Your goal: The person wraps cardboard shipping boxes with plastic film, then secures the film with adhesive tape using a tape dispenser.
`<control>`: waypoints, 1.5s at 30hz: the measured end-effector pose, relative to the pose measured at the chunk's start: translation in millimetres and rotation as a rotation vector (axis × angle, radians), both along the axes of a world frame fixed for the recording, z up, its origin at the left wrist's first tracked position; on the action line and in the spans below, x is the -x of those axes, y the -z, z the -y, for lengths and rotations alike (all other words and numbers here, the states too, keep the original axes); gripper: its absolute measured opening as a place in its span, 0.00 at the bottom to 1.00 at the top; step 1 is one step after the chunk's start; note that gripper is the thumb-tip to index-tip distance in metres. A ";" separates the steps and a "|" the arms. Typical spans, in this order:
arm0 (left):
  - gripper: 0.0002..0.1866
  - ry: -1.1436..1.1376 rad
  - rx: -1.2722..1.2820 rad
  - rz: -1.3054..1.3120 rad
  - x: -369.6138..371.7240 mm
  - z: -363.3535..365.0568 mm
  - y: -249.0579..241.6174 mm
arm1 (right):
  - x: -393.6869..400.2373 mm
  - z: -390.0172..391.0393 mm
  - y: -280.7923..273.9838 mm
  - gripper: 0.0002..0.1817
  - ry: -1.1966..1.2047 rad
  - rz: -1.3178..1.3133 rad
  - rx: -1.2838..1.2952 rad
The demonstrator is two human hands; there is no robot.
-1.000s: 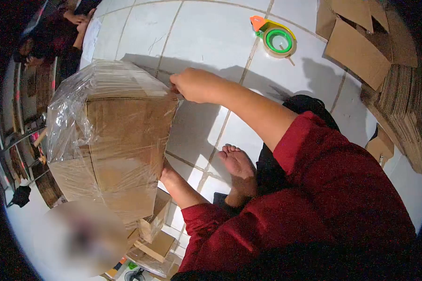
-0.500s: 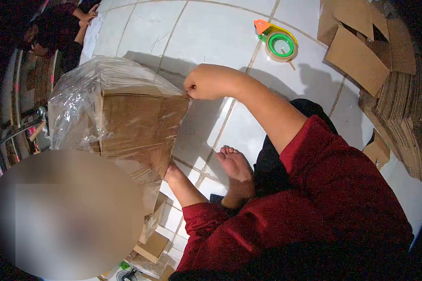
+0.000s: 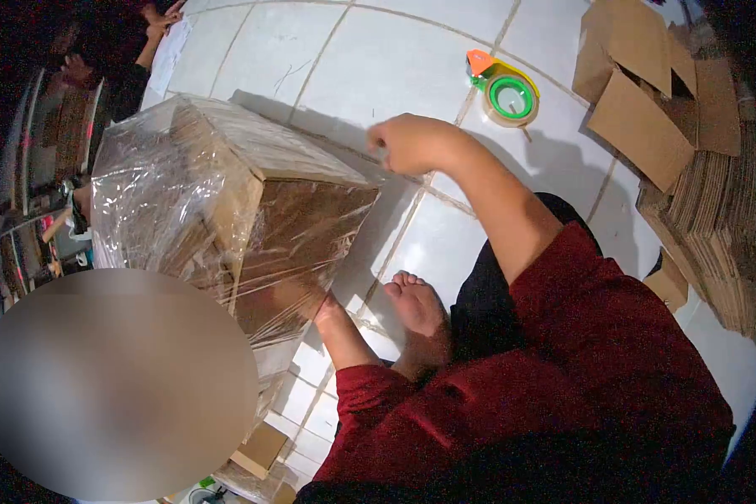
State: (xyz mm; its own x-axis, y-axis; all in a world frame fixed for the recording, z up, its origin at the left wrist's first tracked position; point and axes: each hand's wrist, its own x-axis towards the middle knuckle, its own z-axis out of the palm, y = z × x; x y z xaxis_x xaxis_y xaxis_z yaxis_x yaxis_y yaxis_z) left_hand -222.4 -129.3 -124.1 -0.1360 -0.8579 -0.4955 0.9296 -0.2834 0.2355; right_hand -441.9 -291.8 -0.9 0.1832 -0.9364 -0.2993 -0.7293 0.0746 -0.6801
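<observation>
The right hand (image 3: 407, 143) is reaching forward on a nearly straight arm, its fingers curled shut and pinching at the far upper corner of the plastic-wrapped cardboard box (image 3: 252, 227); whether film is caught between them cannot be told. The left hand (image 3: 323, 309) is pressing against the box's near lower edge, forearm angled up from the red sleeve (image 3: 563, 370), its fingers mostly hidden behind the wrap. The box is sitting tilted on the tiled floor (image 3: 378, 67), just ahead of a bare foot (image 3: 416, 302). A tape dispenser (image 3: 504, 88) is lying on the floor beyond the right hand, near flattened cardboard sheets (image 3: 647, 126).
</observation>
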 end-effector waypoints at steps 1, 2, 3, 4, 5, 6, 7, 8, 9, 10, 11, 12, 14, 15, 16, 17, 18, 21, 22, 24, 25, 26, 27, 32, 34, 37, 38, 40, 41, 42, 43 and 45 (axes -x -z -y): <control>0.12 -0.018 0.004 -0.038 0.7 0.6 -1.3 | -2.7 1.7 11.7 0.19 0.126 0.224 0.191; 0.12 -0.029 0.009 -0.039 -2.0 0.2 1.5 | -11.1 4.0 20.2 0.19 0.115 0.224 0.194; 0.11 0.018 0.018 -0.045 -6.1 0.2 6.6 | -21.2 7.3 23.8 0.21 0.369 0.930 -0.066; 0.11 0.063 0.029 -0.054 -9.0 -0.8 11.4 | -28.8 10.7 26.8 0.22 0.615 1.620 -0.365; 0.11 0.045 0.039 -0.062 -9.4 -1.4 12.2 | -36.8 9.8 17.8 0.21 0.790 1.664 -0.534; 0.11 0.046 0.039 -0.014 -9.7 -2.3 12.8 | -46.2 8.2 12.4 0.21 0.766 1.649 -0.538; 0.11 0.025 0.049 0.008 -10.3 -2.4 17.3 | -57.4 6.8 8.4 0.20 0.660 1.802 -0.625; 0.11 0.005 0.059 0.029 -11.3 -3.1 22.4 | -69.1 5.3 3.2 0.20 0.545 1.948 -0.725; 0.10 -0.010 0.056 0.077 -12.4 -2.2 31.5 | -71.9 1.1 -13.6 0.18 0.656 1.911 -0.635; 0.09 0.009 0.063 0.062 -15.7 -4.9 38.8 | -76.6 2.0 -9.0 0.17 0.745 1.856 -0.589; 0.08 0.028 0.070 0.047 -17.2 -6.2 40.5 | -81.7 1.8 -2.6 0.17 0.820 1.796 -0.552; 0.08 0.047 0.078 0.032 -18.5 -7.8 41.4 | -79.6 2.4 2.3 0.16 0.682 1.966 -0.590; 0.13 0.040 0.117 0.118 -58.9 57.2 35.6 | -76.3 4.6 16.3 0.16 0.692 1.868 -0.562; 0.16 0.026 0.128 0.209 -96.5 94.4 27.9 | -72.6 4.6 20.7 0.16 0.598 1.853 -0.492; 0.19 0.015 0.136 0.300 -124.7 107.5 20.0 | -70.0 2.4 21.8 0.16 0.544 1.877 -0.468; 0.22 -0.029 0.130 0.387 -144.7 101.9 10.0 | -73.8 3.0 2.1 0.18 0.658 1.738 -0.474; 0.25 -0.074 0.117 0.450 -166.8 93.9 -3.2 | -76.1 0.3 -13.9 0.19 0.770 1.588 -0.462; 0.25 -0.455 0.050 0.207 -210.8 71.7 -77.7 | -68.4 2.1 5.2 0.20 0.819 1.605 -0.474; 0.22 -0.571 0.025 -0.025 -229.4 60.4 -90.2 | -68.5 -1.1 10.7 0.19 0.866 1.597 -0.451; 0.24 -0.590 0.040 -0.028 -240.7 56.4 -91.7 | -61.9 -5.2 22.0 0.18 0.832 1.610 -0.501; 0.25 -0.572 0.061 -0.019 -245.9 57.8 -92.7 | -57.8 -3.3 28.1 0.18 0.822 1.649 -0.529; 0.25 -0.589 0.077 -0.027 -248.9 59.2 -91.8 | -52.4 -0.3 37.8 0.18 0.795 1.645 -0.528; 0.27 -0.531 0.065 0.065 -249.2 60.4 -86.9 | -44.0 1.9 50.3 0.16 0.740 1.696 -0.552; 0.26 -0.207 -0.322 0.318 -273.4 36.5 -57.3 | -33.1 2.8 70.4 0.15 0.859 1.491 -0.460; 0.26 -0.207 -0.391 0.373 -273.2 36.7 -64.2 | -16.9 1.9 84.2 0.17 0.798 1.510 -0.526; 0.23 0.164 -0.446 0.797 -303.4 13.3 -54.4 | 4.6 -5.9 75.8 0.17 0.583 1.077 -0.536; 0.24 0.214 -0.450 1.139 -300.9 8.1 -81.4 | 24.2 -3.7 71.8 0.18 0.526 0.889 -0.486; 0.23 0.240 -0.593 1.299 -314.7 1.8 -98.1 | 34.6 -8.8 30.4 0.26 0.507 0.639 -0.591; 0.23 0.219 -0.594 1.287 -323.5 -0.5 -92.9 | 31.3 -18.1 24.1 0.26 0.548 0.484 -0.586; 0.23 0.203 -0.415 1.351 -332.3 -2.4 -80.5 | 30.8 -30.3 16.5 0.28 0.584 0.325 -0.564; 0.24 0.178 -0.226 1.409 -339.6 1.0 -72.5 | 53.9 -32.4 35.0 0.26 0.612 0.507 -0.564; 0.28 0.243 -0.040 1.611 -323.6 15.7 -92.7 | 46.9 -37.1 21.4 0.26 0.733 0.451 -0.433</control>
State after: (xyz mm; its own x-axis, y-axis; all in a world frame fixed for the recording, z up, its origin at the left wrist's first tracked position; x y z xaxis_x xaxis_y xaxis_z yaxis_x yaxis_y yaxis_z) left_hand 101.2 -145.0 -31.3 0.3930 -0.8787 -0.2709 -0.3219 -0.4075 0.8546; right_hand -488.8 -254.7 -22.3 -0.2208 -0.6891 -0.6902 -0.0783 0.7179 -0.6917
